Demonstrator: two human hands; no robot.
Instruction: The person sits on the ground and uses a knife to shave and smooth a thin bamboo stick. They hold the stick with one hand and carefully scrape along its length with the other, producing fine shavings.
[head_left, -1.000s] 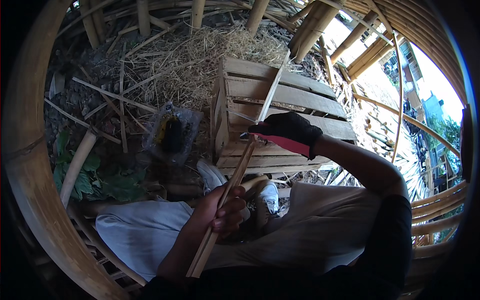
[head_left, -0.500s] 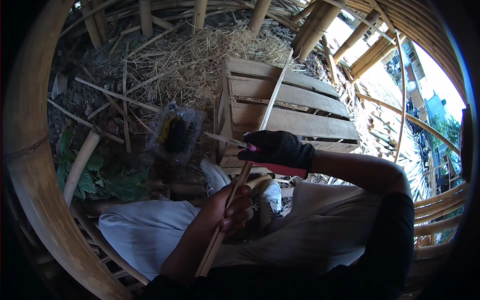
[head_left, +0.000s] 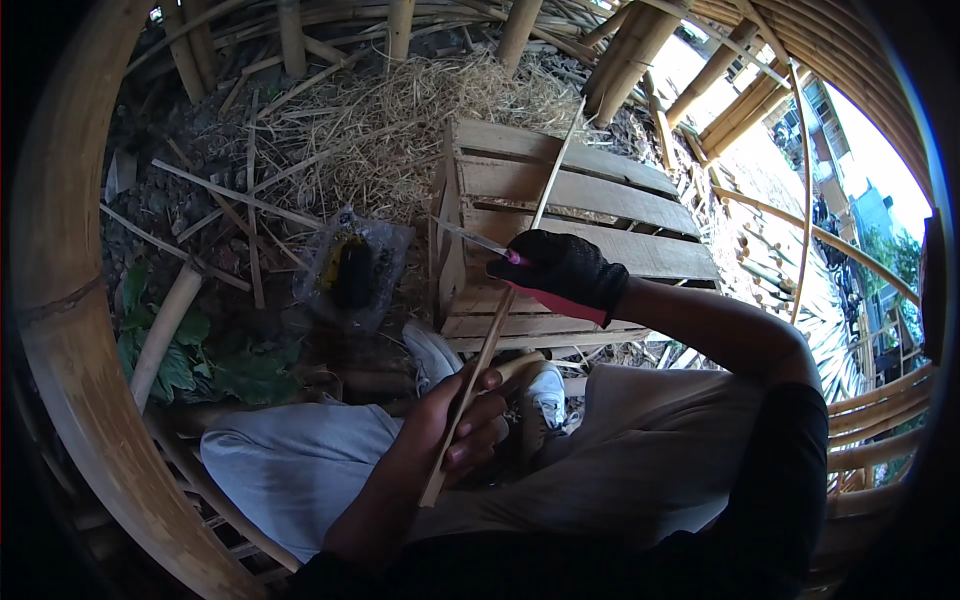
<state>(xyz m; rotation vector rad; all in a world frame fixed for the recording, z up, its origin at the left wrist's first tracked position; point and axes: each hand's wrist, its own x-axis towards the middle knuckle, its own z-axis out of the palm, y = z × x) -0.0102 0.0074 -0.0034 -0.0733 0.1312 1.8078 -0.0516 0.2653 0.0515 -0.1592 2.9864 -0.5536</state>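
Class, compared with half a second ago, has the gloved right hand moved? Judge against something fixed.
Yes: judged against the wooden crate, the right hand has shifted slightly up the picture, away from the person's body.

Your right glove (head_left: pixel 575 268) is black on the back, pink-red along the palm side. Your knife (head_left: pixel 472 237) has a pale silvery blade, pink at the handle. Your strip (head_left: pixel 491 338) runs pale cream up top, tan-brown lower down. Crate (head_left: pixel 585 190): light wood-brown, striped by dark gaps. Clear packet (head_left: pixel 352 268) shows black and yellow. Your trousers (head_left: pixel 650 440) are plain grey, your sleeve (head_left: pixel 770 480) black. Straw (head_left: pixel 400 130) dull yellow, leaves (head_left: pixel 250 375) dark green, curved pole (head_left: pixel 75 380) golden brown.
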